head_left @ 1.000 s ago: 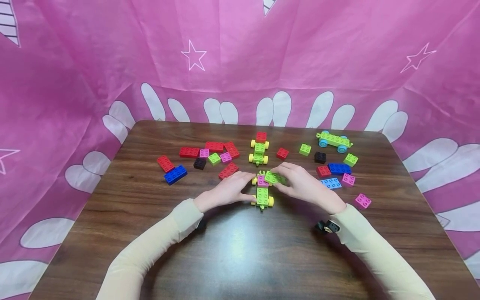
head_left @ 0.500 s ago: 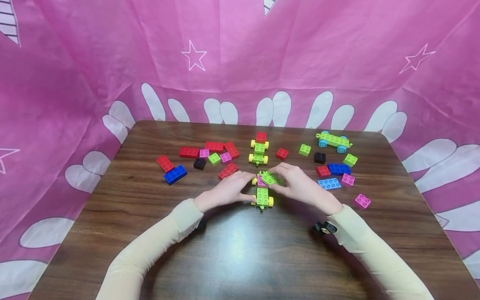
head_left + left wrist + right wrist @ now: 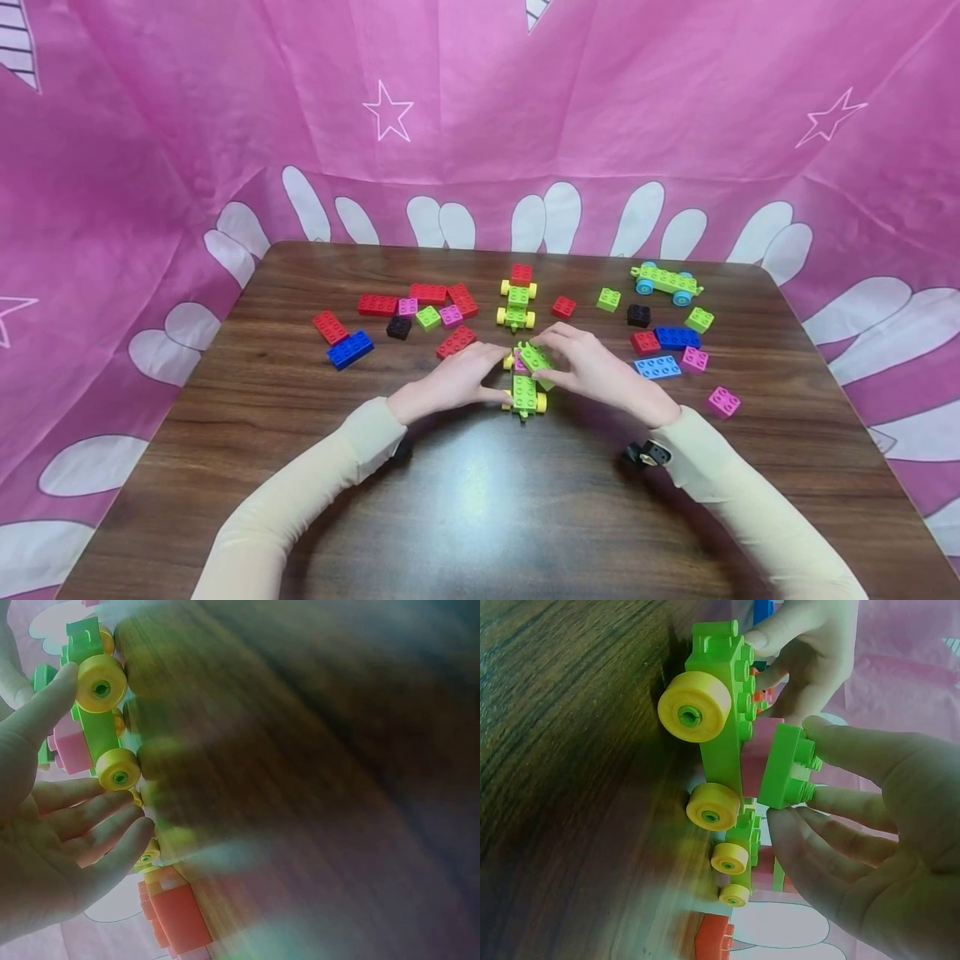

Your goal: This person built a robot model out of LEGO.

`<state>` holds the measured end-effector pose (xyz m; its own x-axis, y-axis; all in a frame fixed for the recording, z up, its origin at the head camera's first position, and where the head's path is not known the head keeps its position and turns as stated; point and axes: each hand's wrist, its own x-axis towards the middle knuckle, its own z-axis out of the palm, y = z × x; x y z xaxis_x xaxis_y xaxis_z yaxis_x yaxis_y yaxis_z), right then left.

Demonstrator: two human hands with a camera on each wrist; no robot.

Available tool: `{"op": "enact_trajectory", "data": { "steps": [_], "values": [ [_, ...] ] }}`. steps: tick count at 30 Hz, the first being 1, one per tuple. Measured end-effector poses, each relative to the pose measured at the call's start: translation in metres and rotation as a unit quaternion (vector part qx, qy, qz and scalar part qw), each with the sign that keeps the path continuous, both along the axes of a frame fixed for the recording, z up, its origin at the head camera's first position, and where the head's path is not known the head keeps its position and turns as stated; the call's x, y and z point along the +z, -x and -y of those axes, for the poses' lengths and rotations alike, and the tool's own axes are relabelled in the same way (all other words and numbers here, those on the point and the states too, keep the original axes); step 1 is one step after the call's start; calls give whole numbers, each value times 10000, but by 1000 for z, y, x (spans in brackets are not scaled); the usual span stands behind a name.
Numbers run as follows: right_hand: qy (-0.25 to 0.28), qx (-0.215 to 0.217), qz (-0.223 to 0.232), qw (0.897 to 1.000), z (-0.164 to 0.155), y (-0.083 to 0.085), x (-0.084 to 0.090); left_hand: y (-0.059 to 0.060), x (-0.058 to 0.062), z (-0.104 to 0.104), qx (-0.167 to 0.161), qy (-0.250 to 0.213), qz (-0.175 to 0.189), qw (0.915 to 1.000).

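Observation:
In the head view a green toy car base (image 3: 525, 395) with yellow wheels stands mid-table, a pink brick (image 3: 760, 750) on its far half. My left hand (image 3: 467, 375) steadies the car from the left, thumb at the near wheel and fingertips by the far wheel (image 3: 118, 770). Between thumb and fingers, my right hand (image 3: 588, 367) pinches a green brick (image 3: 536, 363). The green brick sits slanted over the pink one, partly covering it. Seen from the right wrist, the green brick (image 3: 784, 766) is right at the pink brick's top, its studs facing my palm.
Beyond stands a second yellow-wheeled car (image 3: 517, 305) bearing a red brick (image 3: 522, 273). Loose bricks lie to the left, including a blue one (image 3: 350, 349); others lie right, including a light blue one (image 3: 657, 367). A blue-wheeled car base (image 3: 666, 281) stands far right.
My right hand has moved slightly left with the green brick, bringing it over the pink brick and turning it nearer to the car's length. The left hand and the car have stayed put.

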<state>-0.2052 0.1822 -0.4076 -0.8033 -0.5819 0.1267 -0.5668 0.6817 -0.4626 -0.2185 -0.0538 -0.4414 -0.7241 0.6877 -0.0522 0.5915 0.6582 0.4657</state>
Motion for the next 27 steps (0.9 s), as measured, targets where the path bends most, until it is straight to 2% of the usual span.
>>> {"op": "enact_trajectory", "data": {
  "steps": [14, 22, 27],
  "values": [
    [21, -17, 303, 9995, 3, -2, 3, 0, 0, 1, -66, -96, 4, 9999],
    [198, 106, 143, 9996, 7, 0, 0, 1, -1, 2, -83, -38, -52, 9999],
    [218, 40, 188, 9996, 7, 0, 0, 1, 0, 1, -110, -40, -26, 9999]
  ]
}}
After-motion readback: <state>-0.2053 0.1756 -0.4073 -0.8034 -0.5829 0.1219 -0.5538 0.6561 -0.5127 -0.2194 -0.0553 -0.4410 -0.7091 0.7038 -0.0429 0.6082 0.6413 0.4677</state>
